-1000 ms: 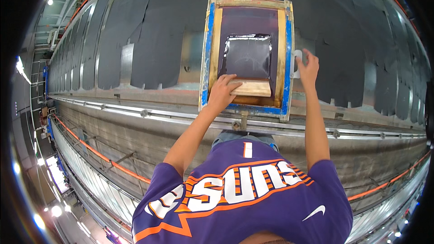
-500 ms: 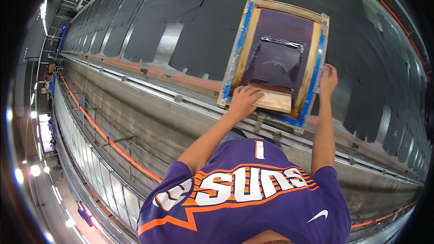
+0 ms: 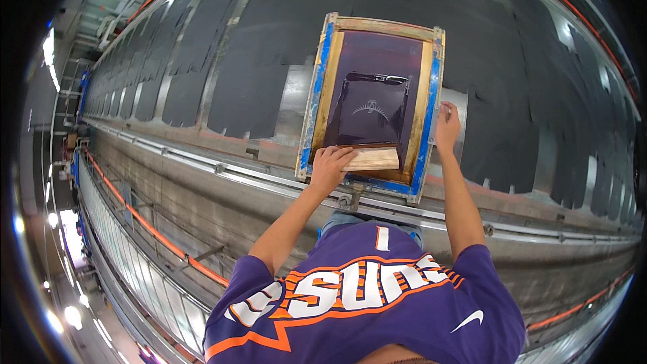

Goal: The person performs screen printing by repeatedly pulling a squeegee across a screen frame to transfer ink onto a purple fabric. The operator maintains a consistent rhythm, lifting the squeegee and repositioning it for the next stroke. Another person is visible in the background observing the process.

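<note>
A screen-printing frame (image 3: 434, 87), wooden with blue tape along its sides, lies on a long dark-covered table. Its mesh (image 3: 377, 50) is deep purple. Glossy dark ink (image 3: 371, 121) covers a squarish area of it, with a pale arched design showing. Across the frame's near end rests a wooden-handled squeegee (image 3: 376, 159). My left hand (image 3: 330, 165) is closed over its left end. At the frame's right side, my right hand (image 3: 447, 128) has its fingers bent around the outer edge; their tips are partly hidden.
Dark sheets (image 3: 259, 47) lie side by side along the table, bare shiny strips (image 3: 294, 91) between them. A metal rail (image 3: 269, 185) runs along the near edge. An orange cord (image 3: 168, 246) stretches along the lower left. Another long table (image 3: 158, 290) stands behind me.
The frame and both hands appear farther left and slightly lower as the view shifts. A bare patch shows beside the right hand. The squeegee keeps its place at the frame's near end.
</note>
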Tool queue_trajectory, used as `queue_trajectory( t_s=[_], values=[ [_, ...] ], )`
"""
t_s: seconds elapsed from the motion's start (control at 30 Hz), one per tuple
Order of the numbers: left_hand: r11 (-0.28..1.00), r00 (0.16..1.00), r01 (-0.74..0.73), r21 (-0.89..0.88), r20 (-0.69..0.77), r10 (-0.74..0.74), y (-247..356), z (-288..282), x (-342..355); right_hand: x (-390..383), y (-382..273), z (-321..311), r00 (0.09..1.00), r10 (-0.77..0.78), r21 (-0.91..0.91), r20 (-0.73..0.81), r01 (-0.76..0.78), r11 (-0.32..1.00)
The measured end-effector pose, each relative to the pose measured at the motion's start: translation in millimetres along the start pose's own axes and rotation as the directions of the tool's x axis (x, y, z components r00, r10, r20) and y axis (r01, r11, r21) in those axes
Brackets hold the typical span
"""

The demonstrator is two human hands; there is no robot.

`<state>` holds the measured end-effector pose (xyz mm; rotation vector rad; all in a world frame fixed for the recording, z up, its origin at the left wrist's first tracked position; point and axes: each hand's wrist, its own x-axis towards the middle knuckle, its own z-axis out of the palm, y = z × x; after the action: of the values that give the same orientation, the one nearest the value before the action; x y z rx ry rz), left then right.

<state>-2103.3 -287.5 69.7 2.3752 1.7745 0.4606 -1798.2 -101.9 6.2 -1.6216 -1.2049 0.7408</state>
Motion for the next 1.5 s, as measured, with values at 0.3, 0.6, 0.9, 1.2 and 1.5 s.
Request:
queue_trajectory(
  t_s=[0.3, 0.6, 0.9, 1.2, 1.5],
  values=[
    [0.997, 0.995, -0.065, -0.036, 0.069, 0.067, -10.0, 6.3, -32.5, -4.9, 17.5, 2.0, 0.999, 0.033, -0.146, 0.020, -0.030, 0.989],
    [0.999, 0.998, -0.036, 0.000, 0.044, 0.036, -77.7, 5.3, 163.0, 11.1, -113.9, -3.1, 0.732, -0.340, -0.291, 0.590, 0.586, 0.756],
    [0.999, 0.994, -0.004, -0.046, 0.105, 0.009, -72.3, 17.1, 138.4, -49.9, -65.1, 35.2, 0.747, -0.340, -0.364, 0.570, 0.602, 0.711],
    [0.996, 1.000, -0.028, -0.091, 0.002, 0.028, -70.3, -3.1, 138.9, -43.8, -93.4, 22.3, 0.743, -0.332, -0.386, 0.581, 0.610, 0.692],
    [0.999, 0.995, -0.032, 0.009, 0.091, 0.031, -78.8, 17.8, 155.2, -30.8, -68.8, 40.1, 0.782, -0.300, -0.337, 0.546, 0.533, 0.776]
  ],
)
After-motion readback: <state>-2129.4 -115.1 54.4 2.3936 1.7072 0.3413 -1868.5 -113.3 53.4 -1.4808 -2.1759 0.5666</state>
